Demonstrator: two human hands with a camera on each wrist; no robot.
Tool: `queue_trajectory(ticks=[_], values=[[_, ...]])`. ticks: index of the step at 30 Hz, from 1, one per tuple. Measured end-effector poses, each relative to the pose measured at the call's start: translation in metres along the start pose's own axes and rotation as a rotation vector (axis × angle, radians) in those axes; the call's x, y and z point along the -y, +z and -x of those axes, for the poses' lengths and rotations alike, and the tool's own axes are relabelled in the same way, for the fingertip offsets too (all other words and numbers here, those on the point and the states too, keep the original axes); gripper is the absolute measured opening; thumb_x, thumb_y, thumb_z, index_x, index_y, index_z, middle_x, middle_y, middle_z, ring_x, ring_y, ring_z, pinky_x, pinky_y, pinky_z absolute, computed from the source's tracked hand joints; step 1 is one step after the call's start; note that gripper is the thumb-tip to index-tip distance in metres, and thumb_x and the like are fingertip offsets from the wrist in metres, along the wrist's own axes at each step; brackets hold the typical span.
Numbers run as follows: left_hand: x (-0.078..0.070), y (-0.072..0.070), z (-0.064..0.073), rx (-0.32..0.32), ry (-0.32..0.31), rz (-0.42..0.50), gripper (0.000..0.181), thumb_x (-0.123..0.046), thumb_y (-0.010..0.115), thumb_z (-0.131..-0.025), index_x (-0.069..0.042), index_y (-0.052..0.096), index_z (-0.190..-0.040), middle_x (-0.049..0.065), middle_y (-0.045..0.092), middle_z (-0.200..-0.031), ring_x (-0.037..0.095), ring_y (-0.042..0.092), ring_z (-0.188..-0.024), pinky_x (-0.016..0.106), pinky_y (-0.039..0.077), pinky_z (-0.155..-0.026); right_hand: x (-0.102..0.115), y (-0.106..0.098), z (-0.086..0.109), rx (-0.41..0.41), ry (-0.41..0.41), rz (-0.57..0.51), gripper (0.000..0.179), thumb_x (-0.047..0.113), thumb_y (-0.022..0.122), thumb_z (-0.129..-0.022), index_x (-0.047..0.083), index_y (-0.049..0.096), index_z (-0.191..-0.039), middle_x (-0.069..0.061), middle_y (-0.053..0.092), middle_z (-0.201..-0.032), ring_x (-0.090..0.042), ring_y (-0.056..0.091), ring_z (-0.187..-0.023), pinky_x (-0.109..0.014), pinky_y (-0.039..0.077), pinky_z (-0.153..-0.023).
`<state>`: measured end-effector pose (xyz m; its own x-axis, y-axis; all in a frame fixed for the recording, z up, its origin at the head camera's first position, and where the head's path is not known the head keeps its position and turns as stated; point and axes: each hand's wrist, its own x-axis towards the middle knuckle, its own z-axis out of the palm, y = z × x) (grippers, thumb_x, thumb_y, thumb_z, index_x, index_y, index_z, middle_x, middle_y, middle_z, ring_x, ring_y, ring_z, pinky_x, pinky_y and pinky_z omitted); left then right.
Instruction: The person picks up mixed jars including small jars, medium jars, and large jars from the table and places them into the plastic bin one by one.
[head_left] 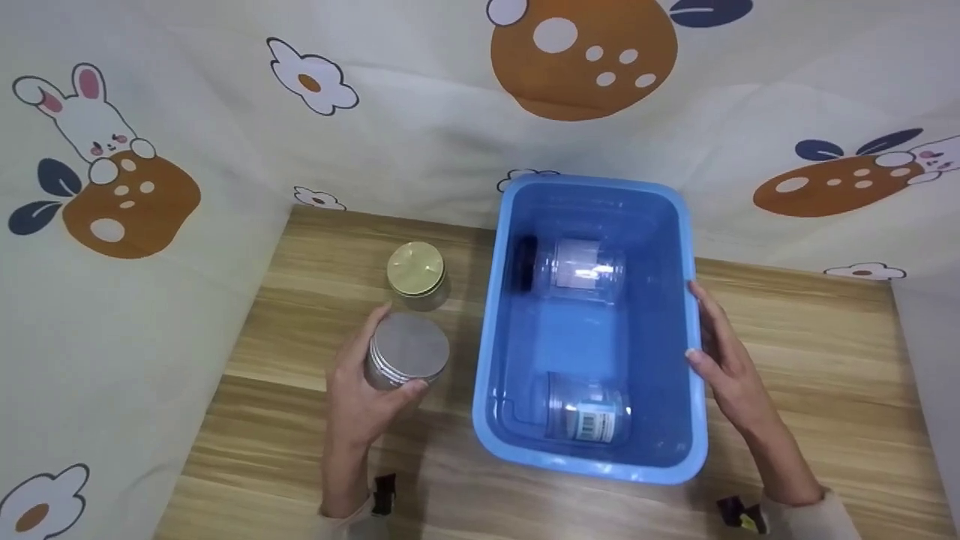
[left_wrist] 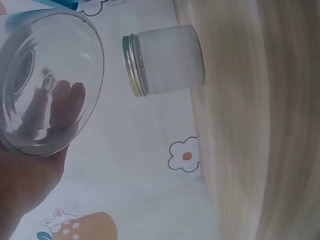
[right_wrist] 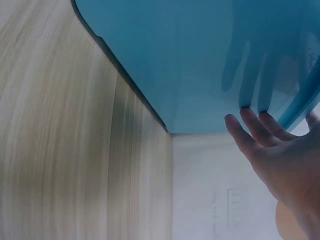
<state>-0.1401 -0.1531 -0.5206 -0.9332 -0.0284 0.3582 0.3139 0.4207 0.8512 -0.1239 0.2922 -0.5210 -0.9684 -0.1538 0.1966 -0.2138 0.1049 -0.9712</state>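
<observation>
My left hand [head_left: 360,390] grips a clear jar [left_wrist: 50,82] by its sides, thumb and fingers around it just under its silver lid [head_left: 411,345]. The left wrist view shows the jar's round base, with fingers visible through it. Just behind it, a frosted jar with a gold lid [head_left: 416,268] stands upright on the table. My right hand [head_left: 731,367] holds the right rim of a blue bin [head_left: 491,322], thumb and a fingertip on the edge. In the right wrist view, other fingers [right_wrist: 250,132] touch the bin's outer wall.
Inside the bin lie two clear jars on their sides: one with a dark lid [head_left: 581,266] at the far end, one with a barcode label [head_left: 589,412] at the near end. The wood-grain table [head_left: 255,427] meets a printed cloth [head_left: 420,150] behind and at both sides.
</observation>
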Motion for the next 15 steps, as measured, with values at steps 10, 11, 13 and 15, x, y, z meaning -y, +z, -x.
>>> queue_trajectory(ticks=[10,11,13,15], values=[[-0.016,-0.001,-0.009,-0.052,0.111,-0.047,0.092,-0.075,0.069,-0.073,-0.012,0.057,-0.14,0.014,0.068,-0.121,0.034,0.066,-0.101,0.055,0.055,-0.078,0.0,0.004,0.004,-0.015,0.05,0.004,0.071,-0.002,0.047,-0.095,0.015,0.022,-0.159,-0.008,0.019,-0.165,-0.025,0.027,-0.145,-0.019,0.034,-0.107],[-0.018,-0.001,-0.01,-0.051,0.115,-0.044,0.092,-0.077,0.064,-0.076,-0.011,0.056,-0.14,0.014,0.068,-0.122,0.034,0.066,-0.1,0.055,0.055,-0.077,0.0,0.004,0.003,-0.016,0.053,0.0,0.071,-0.002,0.047,-0.095,0.015,0.022,-0.159,-0.007,0.019,-0.165,-0.026,0.027,-0.146,-0.02,0.034,-0.108],[-0.022,0.0,-0.013,-0.044,0.122,-0.029,0.091,-0.078,0.057,-0.08,-0.009,0.053,-0.14,0.014,0.067,-0.123,0.033,0.065,-0.103,0.054,0.054,-0.078,0.0,0.003,0.002,-0.016,0.055,-0.007,0.07,-0.001,0.047,-0.096,0.015,0.022,-0.159,-0.007,0.018,-0.165,-0.027,0.026,-0.146,-0.021,0.034,-0.108],[-0.026,0.0,-0.016,-0.033,0.132,-0.013,0.09,-0.075,0.056,-0.083,-0.007,0.051,-0.14,0.014,0.066,-0.125,0.031,0.064,-0.105,0.054,0.052,-0.08,0.001,0.002,0.002,-0.021,0.057,-0.015,0.07,0.0,0.047,-0.096,0.015,0.022,-0.159,-0.006,0.018,-0.165,-0.027,0.025,-0.146,-0.021,0.035,-0.108]])
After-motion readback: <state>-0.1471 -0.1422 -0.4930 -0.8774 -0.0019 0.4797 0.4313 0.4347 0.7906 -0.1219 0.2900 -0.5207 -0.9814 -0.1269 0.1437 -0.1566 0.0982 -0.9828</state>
